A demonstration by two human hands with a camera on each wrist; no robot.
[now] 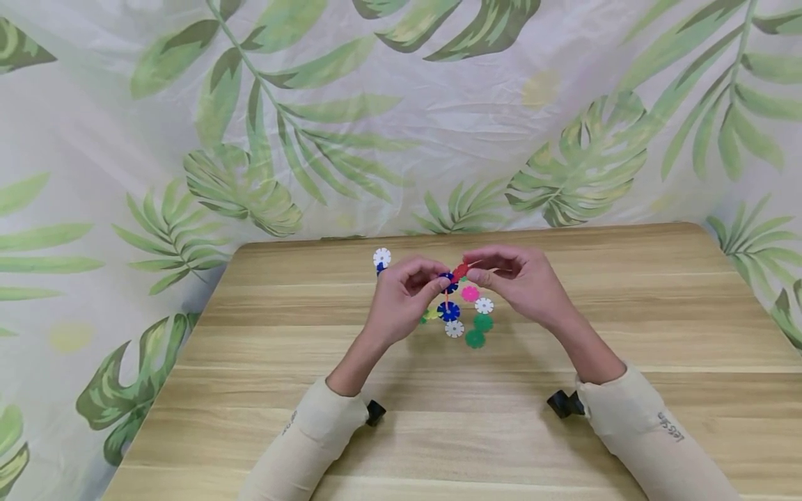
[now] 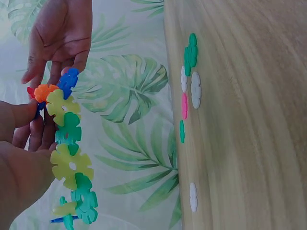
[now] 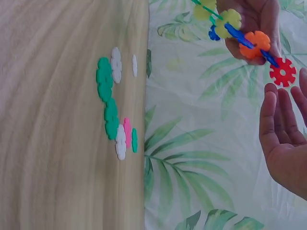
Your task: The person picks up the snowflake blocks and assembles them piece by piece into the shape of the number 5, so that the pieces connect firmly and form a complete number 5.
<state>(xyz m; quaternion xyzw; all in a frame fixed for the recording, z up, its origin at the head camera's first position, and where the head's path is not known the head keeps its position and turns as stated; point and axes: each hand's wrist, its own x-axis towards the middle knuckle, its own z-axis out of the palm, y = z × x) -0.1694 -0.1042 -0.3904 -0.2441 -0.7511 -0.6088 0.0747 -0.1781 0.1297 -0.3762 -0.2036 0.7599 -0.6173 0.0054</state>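
Observation:
My left hand (image 1: pixel 404 296) pinches a dark blue notched disc (image 1: pixel 447 282) in a chain of interlocking plastic snowflake discs. A red disc (image 3: pixel 282 72) sits at the chain's end, beside an orange disc (image 3: pixel 255 44) and more blue pieces. Hanging further along in the left wrist view are a yellow disc (image 2: pixel 72 166) and a green disc (image 2: pixel 84 199). My right hand (image 1: pixel 523 282) is right at the red disc, fingers extended and fingertips close to its edge. In the right wrist view the red disc's face shows uncovered above those fingertips.
Loose discs lie on the wooden table (image 1: pixel 401 431): two green discs (image 1: pixel 475 339), a pink disc (image 1: pixel 470 293) and white discs (image 1: pixel 484 305). Another white disc (image 1: pixel 381 257) is near the back edge. A leaf-print cloth (image 1: pixel 438 139) hangs behind the table.

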